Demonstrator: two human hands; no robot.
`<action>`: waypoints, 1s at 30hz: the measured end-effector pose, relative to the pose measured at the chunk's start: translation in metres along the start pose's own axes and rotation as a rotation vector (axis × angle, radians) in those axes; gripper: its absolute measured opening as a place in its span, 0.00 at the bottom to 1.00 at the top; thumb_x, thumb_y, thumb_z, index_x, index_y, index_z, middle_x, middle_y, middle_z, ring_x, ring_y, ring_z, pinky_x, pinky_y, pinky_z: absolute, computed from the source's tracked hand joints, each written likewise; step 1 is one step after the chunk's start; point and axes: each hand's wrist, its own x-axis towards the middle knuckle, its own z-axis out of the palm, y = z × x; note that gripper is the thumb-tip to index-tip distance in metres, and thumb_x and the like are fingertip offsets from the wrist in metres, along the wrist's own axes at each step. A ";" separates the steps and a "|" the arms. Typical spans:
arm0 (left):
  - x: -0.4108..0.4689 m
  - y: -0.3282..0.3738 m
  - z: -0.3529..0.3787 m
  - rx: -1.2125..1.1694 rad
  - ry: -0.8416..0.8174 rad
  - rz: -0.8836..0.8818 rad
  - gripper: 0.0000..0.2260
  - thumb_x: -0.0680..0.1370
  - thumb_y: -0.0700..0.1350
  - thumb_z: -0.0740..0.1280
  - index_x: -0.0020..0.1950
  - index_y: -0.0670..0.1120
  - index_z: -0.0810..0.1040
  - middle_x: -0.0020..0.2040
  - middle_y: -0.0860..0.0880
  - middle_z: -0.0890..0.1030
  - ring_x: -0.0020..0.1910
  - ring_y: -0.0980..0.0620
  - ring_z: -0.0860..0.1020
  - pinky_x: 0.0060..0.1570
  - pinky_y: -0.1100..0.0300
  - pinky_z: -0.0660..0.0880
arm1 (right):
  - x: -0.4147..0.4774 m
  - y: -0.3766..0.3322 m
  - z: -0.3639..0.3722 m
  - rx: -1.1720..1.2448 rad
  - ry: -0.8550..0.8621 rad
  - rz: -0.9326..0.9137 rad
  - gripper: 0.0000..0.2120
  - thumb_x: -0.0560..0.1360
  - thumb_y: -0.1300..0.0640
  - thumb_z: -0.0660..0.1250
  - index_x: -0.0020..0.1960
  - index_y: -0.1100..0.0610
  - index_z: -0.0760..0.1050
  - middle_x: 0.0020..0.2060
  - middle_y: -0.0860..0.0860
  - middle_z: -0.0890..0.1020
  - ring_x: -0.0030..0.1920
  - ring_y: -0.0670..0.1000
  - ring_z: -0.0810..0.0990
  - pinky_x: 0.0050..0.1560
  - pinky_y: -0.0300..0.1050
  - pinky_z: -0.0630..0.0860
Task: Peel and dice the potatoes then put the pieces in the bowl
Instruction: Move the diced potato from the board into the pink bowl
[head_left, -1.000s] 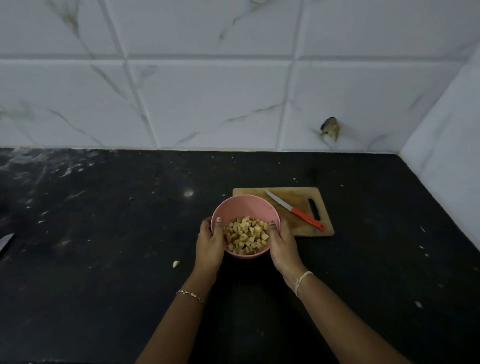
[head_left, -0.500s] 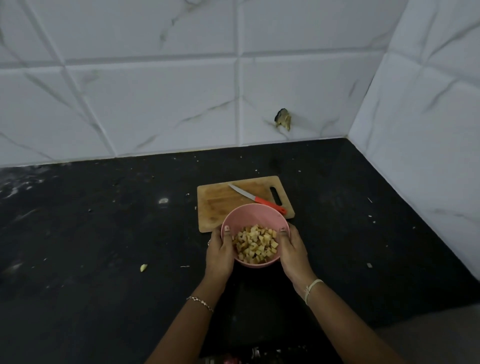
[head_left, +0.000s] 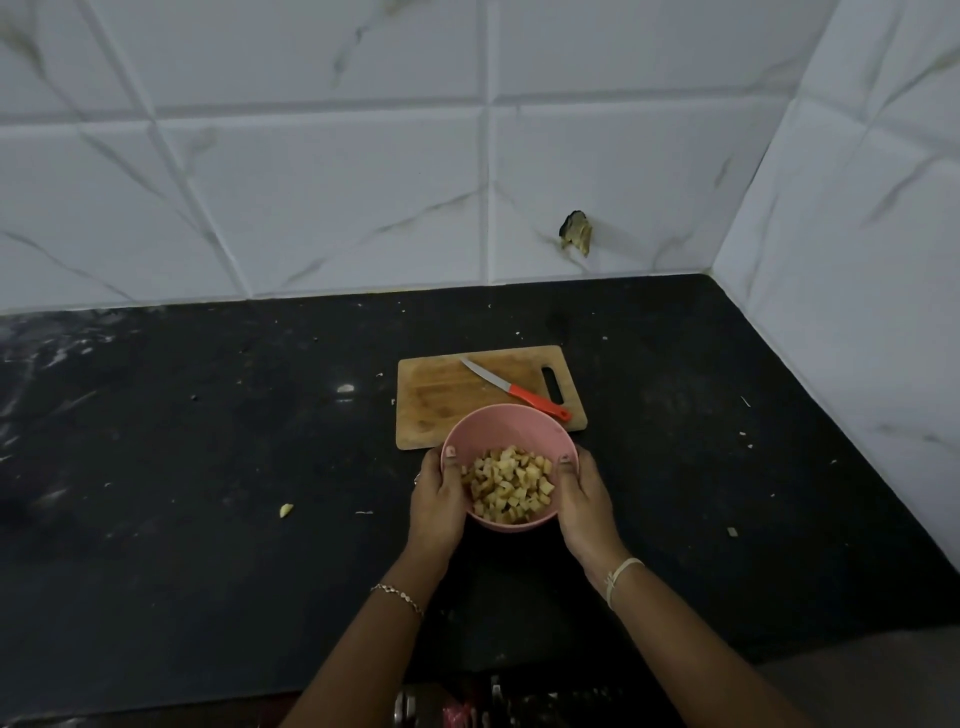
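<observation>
A pink bowl (head_left: 506, 431) holds a heap of diced potato pieces (head_left: 509, 483). My left hand (head_left: 439, 501) grips its left side and my right hand (head_left: 584, 501) grips its right side, each thumb hooked over the rim. The bowl is tilted toward me, in front of a wooden cutting board (head_left: 441, 400). A knife with an orange handle (head_left: 537, 401) lies diagonally on the board.
The black countertop (head_left: 208, 467) carries small scraps, among them a pale potato bit (head_left: 285, 510) to the left. White tiled walls close the back and the right side. A wall fitting (head_left: 575, 232) sticks out above the counter.
The view has swung left, so the board, bowl and hands now sit nearer the right wall. Both hands keep their hold on the bowl, which overlaps the board's near edge.
</observation>
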 end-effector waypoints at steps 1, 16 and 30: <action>0.000 0.001 0.000 -0.002 -0.003 -0.006 0.15 0.83 0.57 0.54 0.66 0.56 0.70 0.62 0.51 0.75 0.62 0.50 0.75 0.63 0.48 0.73 | 0.000 0.001 0.000 -0.004 0.000 0.000 0.18 0.83 0.48 0.52 0.72 0.49 0.64 0.61 0.48 0.75 0.62 0.49 0.75 0.65 0.54 0.73; 0.000 0.004 -0.002 -0.028 -0.057 -0.022 0.14 0.83 0.56 0.53 0.66 0.54 0.68 0.61 0.52 0.75 0.62 0.51 0.75 0.64 0.49 0.73 | 0.000 0.002 0.004 0.025 0.032 -0.011 0.17 0.84 0.47 0.51 0.71 0.48 0.65 0.59 0.48 0.75 0.60 0.50 0.75 0.63 0.52 0.74; -0.001 0.008 -0.005 -0.003 -0.036 -0.034 0.19 0.83 0.58 0.54 0.70 0.51 0.69 0.65 0.49 0.76 0.63 0.49 0.75 0.65 0.46 0.73 | 0.001 -0.007 0.000 0.022 -0.021 -0.014 0.17 0.84 0.47 0.51 0.70 0.49 0.66 0.60 0.48 0.75 0.62 0.50 0.75 0.64 0.51 0.73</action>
